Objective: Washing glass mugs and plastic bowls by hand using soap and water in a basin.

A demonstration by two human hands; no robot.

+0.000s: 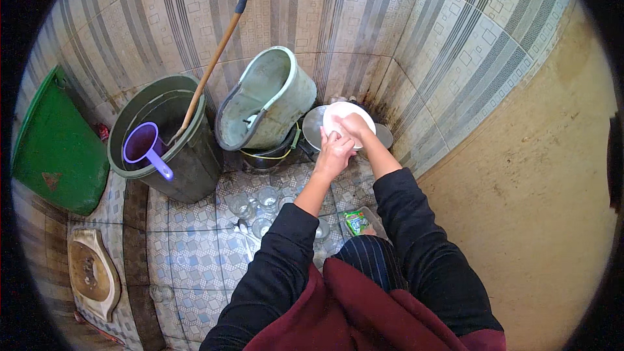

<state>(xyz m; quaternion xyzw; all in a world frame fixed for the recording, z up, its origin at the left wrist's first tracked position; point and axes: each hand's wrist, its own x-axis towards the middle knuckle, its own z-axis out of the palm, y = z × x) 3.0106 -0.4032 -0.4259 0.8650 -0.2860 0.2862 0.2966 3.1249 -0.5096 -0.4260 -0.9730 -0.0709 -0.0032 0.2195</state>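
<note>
A white plate or shallow bowl (336,111) is held up in front of me, tilted, above metal bowls or pans on the floor. My left hand (335,154) grips its near left rim. Inside it, against its surface, lies my right hand (354,126); whether it holds a sponge or cloth is hidden. Just behind the plate is a metal bowl (313,126), with another metal vessel (384,135) to the right. Several clear glass cups (267,197) stand on the tiled floor below my left forearm, beside spoons (242,225).
At the left stands a large dark bucket (195,180) of water with a purple dipper (157,160) and a hose. A tilted grey-green tub (304,87) rests on a black bucket (265,160). A plastic tray (374,217) with a green packet (357,222) lies near my knee.
</note>
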